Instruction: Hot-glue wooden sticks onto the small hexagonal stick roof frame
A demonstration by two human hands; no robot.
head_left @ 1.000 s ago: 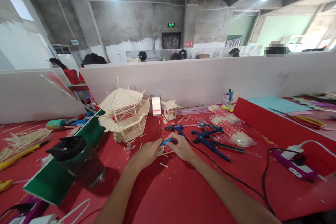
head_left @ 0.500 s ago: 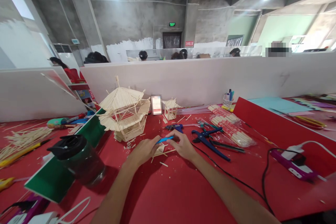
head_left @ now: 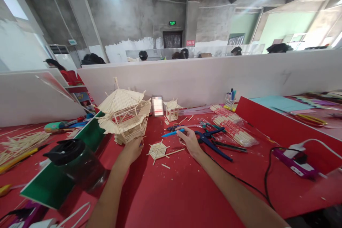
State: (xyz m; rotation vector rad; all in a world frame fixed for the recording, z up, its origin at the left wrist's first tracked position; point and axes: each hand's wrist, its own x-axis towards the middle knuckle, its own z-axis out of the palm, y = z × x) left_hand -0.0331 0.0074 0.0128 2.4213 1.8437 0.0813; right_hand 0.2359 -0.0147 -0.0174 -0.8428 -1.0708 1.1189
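Note:
My right hand (head_left: 190, 139) is closed on a thin blue pen-like tool (head_left: 171, 133) and holds it just above the red table (head_left: 181, 192), its tip pointing left. A flat web-shaped piece of glued sticks (head_left: 158, 149) lies on the table between my hands, with neither hand touching it. My left hand (head_left: 133, 150) sits at the front base of the large stick pagoda model (head_left: 123, 115). Its fingers are curled, and what they hold is hidden.
A black-lidded jar (head_left: 73, 162) and a green board (head_left: 50, 185) stand at the left. Blue cutters (head_left: 212, 142), a glue gun (head_left: 175, 127), a packet of sticks (head_left: 232, 128), a small pavilion (head_left: 172, 109) and a purple power strip (head_left: 294, 162) with cables lie to the right. A white partition (head_left: 213, 74) runs behind.
My hands have come apart. The web piece they held together now lies on the table, my left hand moved left to the pagoda, my right hand moved up and right with the blue tool.

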